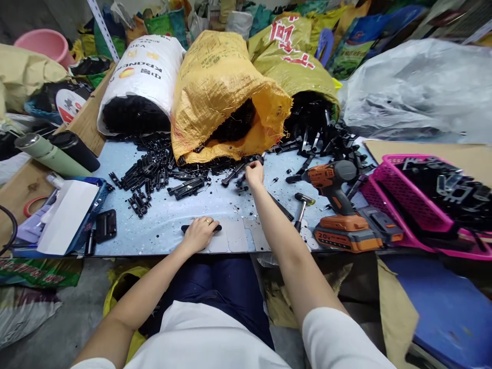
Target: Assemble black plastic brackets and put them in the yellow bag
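My left hand point(199, 234) is closed over a slim black part point(217, 228) lying flat near the table's front edge; only the part's two ends stick out. Farther forward, my right hand point(254, 174) reaches to the small loose pieces below the mouth of the orange woven sack point(219, 77). Its fingers are pinched together, and whatever is between them is too small to make out. Black clip-like parts point(188, 187) lie to the left of that hand, with small screws point(274, 181) to its right.
An orange cordless drill point(338, 205) and a small hammer point(303, 207) lie right of my right arm. A pink basket point(411, 195) of black parts stands at the right. Blue tray point(100, 197) and bottles are left; white point(142, 72) and olive sacks point(303, 61) spill parts behind.
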Demonstrator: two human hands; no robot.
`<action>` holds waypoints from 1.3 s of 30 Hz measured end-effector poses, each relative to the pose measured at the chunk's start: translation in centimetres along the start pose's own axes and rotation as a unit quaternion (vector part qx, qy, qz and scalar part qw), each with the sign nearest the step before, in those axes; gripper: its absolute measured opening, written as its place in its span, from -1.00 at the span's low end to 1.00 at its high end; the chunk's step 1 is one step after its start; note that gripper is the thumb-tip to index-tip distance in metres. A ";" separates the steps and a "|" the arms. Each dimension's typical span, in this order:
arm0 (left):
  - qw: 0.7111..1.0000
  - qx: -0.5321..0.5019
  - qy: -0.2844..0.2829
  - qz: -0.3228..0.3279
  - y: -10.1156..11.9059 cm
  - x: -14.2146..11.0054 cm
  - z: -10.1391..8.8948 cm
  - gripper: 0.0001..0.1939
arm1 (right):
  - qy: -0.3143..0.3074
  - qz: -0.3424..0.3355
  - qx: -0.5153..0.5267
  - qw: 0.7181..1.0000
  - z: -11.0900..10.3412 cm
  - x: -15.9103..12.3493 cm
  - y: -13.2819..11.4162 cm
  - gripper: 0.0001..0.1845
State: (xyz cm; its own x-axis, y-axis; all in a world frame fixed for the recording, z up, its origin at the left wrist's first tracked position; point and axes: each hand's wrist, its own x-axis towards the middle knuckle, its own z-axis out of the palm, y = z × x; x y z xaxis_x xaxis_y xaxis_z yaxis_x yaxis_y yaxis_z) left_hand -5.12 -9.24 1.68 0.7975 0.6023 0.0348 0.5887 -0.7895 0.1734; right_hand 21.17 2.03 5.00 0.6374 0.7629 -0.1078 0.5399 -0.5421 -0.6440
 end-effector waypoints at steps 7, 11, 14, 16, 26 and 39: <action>0.999 -0.029 -0.014 0.003 -0.1 -0.1 -0.4 -0.70 | -0.016 -0.324 -0.220 0.920 -4.2 -9.7 4.4 -0.50; 0.999 -0.031 -0.037 -0.007 0.1 0.0 -0.9 -0.70 | -0.106 -0.418 -0.295 0.853 -5.8 -13.1 6.3 -0.55; 0.998 -0.031 -0.048 -0.013 0.1 0.1 -1.2 -0.70 | -0.139 -0.441 -0.319 0.827 -6.2 -14.0 6.8 -0.52; 0.998 -0.034 -0.048 -0.021 0.1 0.2 -1.3 -0.70 | -0.167 -0.439 -0.333 0.817 -6.2 -14.5 6.8 -0.62; 0.994 -0.086 -0.071 -0.007 -0.4 0.5 -2.3 -0.70 | -0.258 -0.501 -0.333 0.756 -3.5 -17.8 7.5 -0.61; 0.995 -0.099 0.016 0.010 -0.6 -0.4 -1.0 -0.46 | -0.164 -0.486 -0.363 0.778 -4.4 -19.3 5.9 -0.69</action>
State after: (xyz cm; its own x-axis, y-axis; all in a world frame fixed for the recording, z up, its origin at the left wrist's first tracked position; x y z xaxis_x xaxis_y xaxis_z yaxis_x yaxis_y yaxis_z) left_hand -5.95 -8.87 2.54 0.8022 0.5928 0.0707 0.5331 -0.7646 0.3623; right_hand 14.45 -17.40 6.62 -0.3767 0.9207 -0.1020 0.9230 0.3824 0.0431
